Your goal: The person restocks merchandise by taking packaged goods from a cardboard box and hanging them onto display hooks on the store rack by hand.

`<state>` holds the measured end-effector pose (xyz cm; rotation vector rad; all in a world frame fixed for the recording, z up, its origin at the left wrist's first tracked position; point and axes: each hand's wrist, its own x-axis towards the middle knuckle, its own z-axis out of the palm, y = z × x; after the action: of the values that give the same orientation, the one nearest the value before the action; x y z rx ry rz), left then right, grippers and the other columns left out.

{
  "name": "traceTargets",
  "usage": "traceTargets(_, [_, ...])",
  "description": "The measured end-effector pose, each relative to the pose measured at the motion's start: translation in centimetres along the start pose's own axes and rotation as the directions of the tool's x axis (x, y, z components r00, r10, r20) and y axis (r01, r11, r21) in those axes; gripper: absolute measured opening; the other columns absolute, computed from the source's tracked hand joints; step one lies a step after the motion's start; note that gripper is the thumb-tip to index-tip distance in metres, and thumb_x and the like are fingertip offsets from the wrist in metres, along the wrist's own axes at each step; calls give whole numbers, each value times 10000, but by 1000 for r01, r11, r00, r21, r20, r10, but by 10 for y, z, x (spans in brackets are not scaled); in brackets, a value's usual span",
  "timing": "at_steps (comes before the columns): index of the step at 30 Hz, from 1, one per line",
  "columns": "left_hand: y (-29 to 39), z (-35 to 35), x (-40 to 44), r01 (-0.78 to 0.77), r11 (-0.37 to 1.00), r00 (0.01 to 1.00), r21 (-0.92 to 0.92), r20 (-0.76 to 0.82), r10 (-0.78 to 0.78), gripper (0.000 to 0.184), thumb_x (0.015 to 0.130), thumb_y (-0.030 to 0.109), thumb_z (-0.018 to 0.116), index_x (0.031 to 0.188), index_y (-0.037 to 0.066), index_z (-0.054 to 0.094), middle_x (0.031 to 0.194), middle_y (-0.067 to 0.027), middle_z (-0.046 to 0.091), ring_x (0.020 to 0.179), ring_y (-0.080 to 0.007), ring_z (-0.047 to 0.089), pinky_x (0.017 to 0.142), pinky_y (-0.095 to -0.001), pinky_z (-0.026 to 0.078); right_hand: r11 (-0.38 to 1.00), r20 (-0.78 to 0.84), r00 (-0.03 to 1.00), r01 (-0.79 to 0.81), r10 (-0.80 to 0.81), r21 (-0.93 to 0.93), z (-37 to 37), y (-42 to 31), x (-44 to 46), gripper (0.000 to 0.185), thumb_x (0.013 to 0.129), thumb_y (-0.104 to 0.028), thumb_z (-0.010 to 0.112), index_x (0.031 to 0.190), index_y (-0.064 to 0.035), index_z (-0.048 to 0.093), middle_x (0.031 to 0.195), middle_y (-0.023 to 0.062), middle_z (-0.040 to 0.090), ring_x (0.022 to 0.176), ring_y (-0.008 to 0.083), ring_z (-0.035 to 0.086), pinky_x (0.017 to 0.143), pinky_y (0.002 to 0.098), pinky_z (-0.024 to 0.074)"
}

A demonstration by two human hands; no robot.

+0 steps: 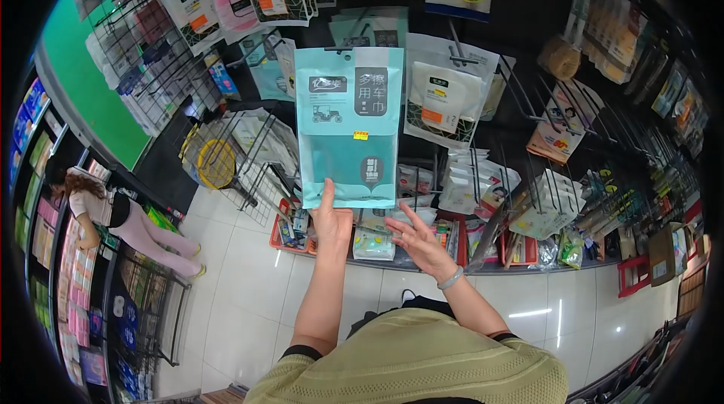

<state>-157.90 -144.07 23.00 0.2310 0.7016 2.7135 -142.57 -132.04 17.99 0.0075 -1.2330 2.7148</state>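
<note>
A flat teal packet of car-wiping cloth [348, 149] faces me upright in the head view, with a small car drawing and a yellow price sticker on its front. My left hand [330, 219] grips its bottom edge, thumb on the front and the other fingers behind. Just below the packet's lower right corner is my right hand [419, 242], fingers apart and palm turned up, holding nothing. A bracelet [451, 278] circles that wrist. Whether the right fingertips touch the packet, I cannot tell.
Dark display racks with metal hooks carry white packets [445, 102] and other hanging goods. Red baskets [290, 230] of goods line the low shelf. A person [124, 215] stands at shelves on the left beside a black wire rack [154, 294]. A red stool [633, 276] is at right.
</note>
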Motion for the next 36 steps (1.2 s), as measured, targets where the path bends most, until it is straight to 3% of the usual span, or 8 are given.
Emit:
traceTargets(13, [-20,7,28,38,998,999,-41,-9,-39,402,852,110,585,1221,69,434,1198,-54,505,1096,-213,489,922,-404,415,1000,-73,997,-5,7,31,-19,2,-25,672,860,-151,570,1404,-132,176,1266,137,464,1135,193,462,894,312,392])
traceTargets(20, [-47,13,99,-7,999,993,-39,121,12,391,862,113,568,1224,62,428,1208,-69,491,1103,-237,483,920,-435,408,998,-160,987,19,-9,61,-36,8,-38,642,858,-147,571,1391,-119,214,1255,149,467,1108,189,489,869,319,427])
traceTargets(24, [-61,11,129,73,995,991,-64,112,-66,443,858,141,580,1250,55,393,1235,-89,466,1141,-258,451,961,-437,377,998,-232,972,48,-35,48,-34,9,-53,623,857,-138,570,1383,-116,236,1243,147,472,1102,187,495,853,326,443])
traceTargets(27, [-71,-4,141,216,965,976,-149,63,-208,499,854,183,591,1274,44,359,1269,-107,427,1183,-264,407,988,-440,356,998,-284,958,54,-39,45,-38,16,-68,594,858,-152,572,1370,-109,275,1244,120,479,1088,179,501,870,316,421])
traceTargets(28, [-76,-12,144,238,959,971,-151,39,-235,591,850,245,598,1297,4,295,1279,-165,403,1216,-308,366,1015,-437,327,998,-294,955,58,-44,40,-41,20,-74,571,857,-153,573,1357,-105,301,1234,112,487,1079,173,504,866,315,423])
traceTargets(31, [-83,-30,142,385,917,905,-102,-154,-397,674,857,288,582,1331,-5,204,1283,-220,377,1227,-364,339,1018,-437,320,998,-333,942,55,-42,30,-40,34,-90,502,856,-160,576,1312,-97,374,1203,88,512,1051,156,514,852,309,428])
traceTargets(35, [-88,-36,86,219,972,975,80,-66,-214,416,907,187,478,1224,-13,298,1239,-235,414,1140,-367,451,974,-416,386,999,-421,906,-39,51,36,-35,45,-115,416,860,-190,576,1245,-94,451,1140,52,548,1006,138,527,830,298,429])
traceTargets(36, [-89,-32,64,180,969,980,171,-112,-162,261,877,104,468,1102,-10,400,1088,-179,531,1013,-294,544,851,-364,465,995,-446,890,-73,94,63,-38,50,-121,413,863,-197,571,1245,-95,452,1132,51,549,1005,140,526,830,299,428])
